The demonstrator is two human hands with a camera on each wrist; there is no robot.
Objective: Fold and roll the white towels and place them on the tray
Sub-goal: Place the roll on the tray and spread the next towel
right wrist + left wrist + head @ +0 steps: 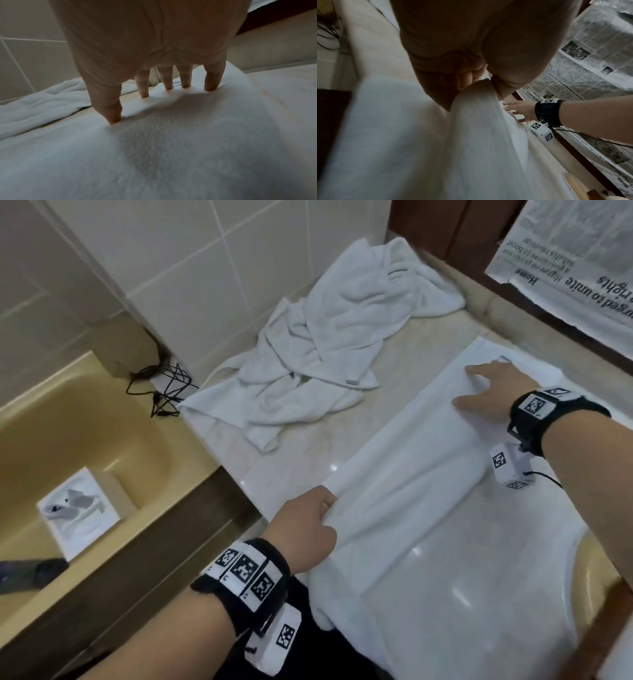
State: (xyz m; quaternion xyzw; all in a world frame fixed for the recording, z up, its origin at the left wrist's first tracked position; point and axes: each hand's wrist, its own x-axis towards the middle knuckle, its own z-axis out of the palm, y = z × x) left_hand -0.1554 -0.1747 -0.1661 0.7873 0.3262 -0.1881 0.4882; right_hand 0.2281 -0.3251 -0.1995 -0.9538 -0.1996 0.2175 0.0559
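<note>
White terry cloth covers most of the counter (308,446): a towel (428,508) lies spread flat from the middle out to 5 o'clock, hanging over the near edge. The left hand (305,529), at 6 o'clock, has its fingers curled and thumb closed, pinching a gathered fold at the towel's left edge. The right hand (489,388), at 3 o'clock, lies flat with fingers spread, fingertips (211,88) pressing into the cloth near a small sewn tag whose print is too blurred to read. Both wrists wear black bands with square black-and-white code markers. A newspaper (565,261) hangs at 1 o'clock; it reads upside down, with "to unite" and "rights" legible. A second towel (325,347) sits crumpled at 12 o'clock against the tiled wall. At 9 o'clock a yellow bathtub (85,422) holds a white tray (82,518), beside tangled black cables (164,388).
</note>
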